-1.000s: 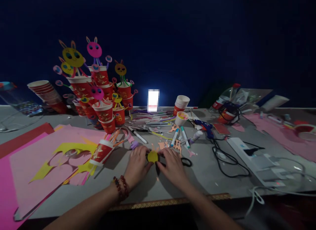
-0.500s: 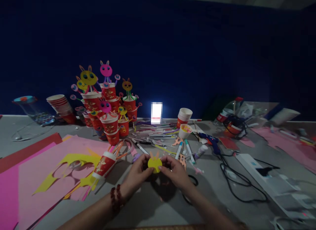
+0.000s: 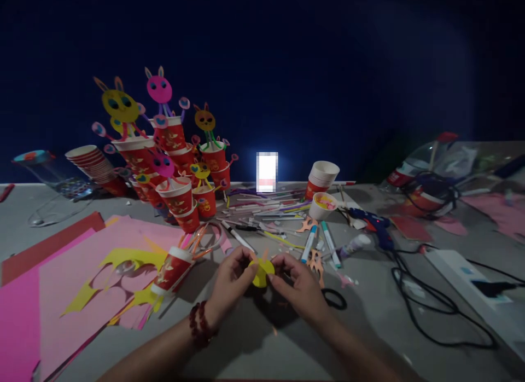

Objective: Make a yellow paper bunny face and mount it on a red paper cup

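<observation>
Between my two hands is a yellow paper bunny head [image 3: 261, 273], a round cutout with two orange ears at its top. My left hand [image 3: 233, 279] pinches its left side, the thumb lying by the base of the left ear. On the right edge, my right hand [image 3: 298, 286] grips it between thumb and curled fingers. The cutout is held above the grey table, casting a shadow below. Just right of my right hand lies a black scissors handle [image 3: 335, 299], partly hidden. Orange paper scraps [image 3: 315, 264] and two markers [image 3: 330, 242] lie beyond that hand.
Red paper cups [image 3: 176, 198] with paper bunny figures stand stacked at the back left. A tilted cup [image 3: 174, 270] rests by pink paper sheets [image 3: 82, 283]. Pens litter the middle back. Right are a blue glue gun [image 3: 375, 223], a black cable [image 3: 443, 316] and a power strip [image 3: 463, 278].
My left thumb has shifted up from the cutout's lower edge toward the left ear. The right hand keeps its hold. The whole view has shifted, and the table items appear larger and wider apart.
</observation>
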Motion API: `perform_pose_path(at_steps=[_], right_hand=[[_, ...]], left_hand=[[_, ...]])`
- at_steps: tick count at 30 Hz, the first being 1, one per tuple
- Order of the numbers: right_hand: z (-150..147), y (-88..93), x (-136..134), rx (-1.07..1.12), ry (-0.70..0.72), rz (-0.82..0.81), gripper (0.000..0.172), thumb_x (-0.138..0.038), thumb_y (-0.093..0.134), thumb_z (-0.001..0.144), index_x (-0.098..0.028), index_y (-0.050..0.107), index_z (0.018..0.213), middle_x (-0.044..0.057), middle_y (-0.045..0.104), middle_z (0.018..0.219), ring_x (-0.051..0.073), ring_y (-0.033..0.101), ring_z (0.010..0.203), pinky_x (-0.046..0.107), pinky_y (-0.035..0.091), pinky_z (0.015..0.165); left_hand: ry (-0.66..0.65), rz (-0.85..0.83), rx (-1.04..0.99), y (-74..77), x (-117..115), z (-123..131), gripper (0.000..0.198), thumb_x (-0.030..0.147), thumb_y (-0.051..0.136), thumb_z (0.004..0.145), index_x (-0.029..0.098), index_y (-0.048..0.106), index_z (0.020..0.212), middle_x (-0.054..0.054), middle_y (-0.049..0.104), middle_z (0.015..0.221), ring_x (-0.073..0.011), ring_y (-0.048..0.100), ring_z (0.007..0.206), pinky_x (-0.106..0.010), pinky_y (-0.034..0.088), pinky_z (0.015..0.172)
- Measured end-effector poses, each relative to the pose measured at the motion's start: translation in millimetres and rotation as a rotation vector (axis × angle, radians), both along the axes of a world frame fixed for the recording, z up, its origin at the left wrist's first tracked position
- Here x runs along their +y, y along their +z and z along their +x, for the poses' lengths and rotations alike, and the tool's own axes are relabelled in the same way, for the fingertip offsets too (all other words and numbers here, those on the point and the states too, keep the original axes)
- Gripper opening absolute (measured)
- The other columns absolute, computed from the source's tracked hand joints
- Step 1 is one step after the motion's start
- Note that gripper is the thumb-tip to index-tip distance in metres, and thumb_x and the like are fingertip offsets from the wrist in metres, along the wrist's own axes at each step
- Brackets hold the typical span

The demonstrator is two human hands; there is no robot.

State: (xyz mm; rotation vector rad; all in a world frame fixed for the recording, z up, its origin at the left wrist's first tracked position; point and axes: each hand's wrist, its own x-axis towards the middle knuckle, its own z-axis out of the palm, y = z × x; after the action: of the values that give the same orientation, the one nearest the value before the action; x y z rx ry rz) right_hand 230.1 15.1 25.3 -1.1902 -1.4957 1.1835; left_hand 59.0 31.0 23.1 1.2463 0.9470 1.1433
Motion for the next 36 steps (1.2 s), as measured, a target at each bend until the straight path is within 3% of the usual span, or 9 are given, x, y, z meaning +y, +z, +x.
perform_pose_path(at_steps=[22, 36], right_hand=[[-2.3, 5.2, -5.1, -0.025, 0.016, 0.011, 0.007, -0.026, 0.06, 0.082, -0.02, 0.059, 0.083, -0.001, 0.058, 0.073, 0.014, 0.053, 0.066, 0.023, 0.043, 0.061], [2.6, 7.5, -3.1, 0.009, 0.049, 0.075, 0.013, -0.032, 0.059, 0.086, -0.02, 0.06, 0.091, 0.002, 0.061, 0.084, 0.017, 0.057, 0.077, 0.026, 0.047, 0.069]], left_hand=[[0.002, -0.118, -0.077, 1.1, -4.6, 1.1, 0.029, 0.043, 0.07, 0.079, 0.018, 0.054, 0.08, 0.002, 0.052, 0.072, -0.0114, 0.047, 0.063, -0.021, 0.041, 0.057], [-0.025, -0.074, -0.009, 0.9, -7.0, -1.5, 0.023, 0.04, 0.065, 0.083, 0.018, 0.055, 0.083, 0.001, 0.052, 0.075, -0.0125, 0.048, 0.066, -0.021, 0.041, 0.06]])
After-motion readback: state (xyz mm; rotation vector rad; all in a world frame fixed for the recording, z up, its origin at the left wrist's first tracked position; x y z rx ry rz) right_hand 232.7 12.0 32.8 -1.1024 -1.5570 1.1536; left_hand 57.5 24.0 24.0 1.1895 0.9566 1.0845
